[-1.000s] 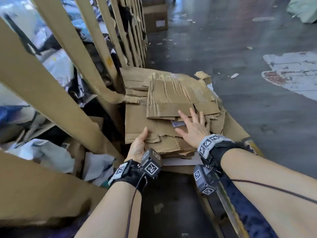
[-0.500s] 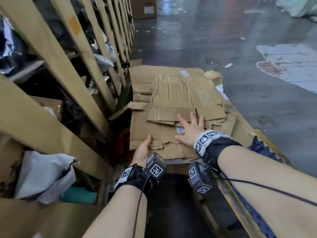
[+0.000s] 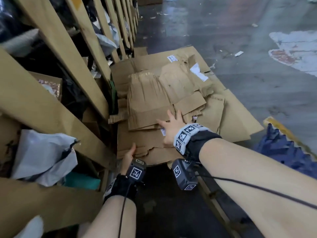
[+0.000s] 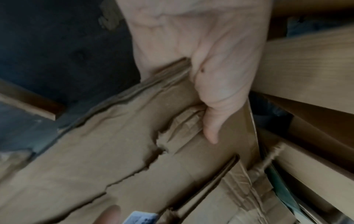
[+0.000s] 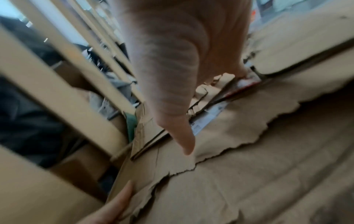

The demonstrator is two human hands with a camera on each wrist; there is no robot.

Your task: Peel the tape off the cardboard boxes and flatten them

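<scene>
Having been squared, the flattened cardboard stack (image 3: 154,103) is pressed by the flat right hand (image 3: 169,129) and gripped at its near edge by the left hand (image 3: 128,155), suggesting stacking is nearly finished.

The left hand (image 4: 201,50) reaches down from the top of the left wrist view and holds the near edge of a stack of flattened cardboard (image 4: 114,159), thumb (image 4: 210,130) lying on the top sheet, the other fingers hidden beneath the edge. That sheet is torn in a ragged line. Cardboard slats (image 4: 306,63) stand at right. A dark floor (image 4: 57,45) fills the upper left. The picture is blurred.
</scene>
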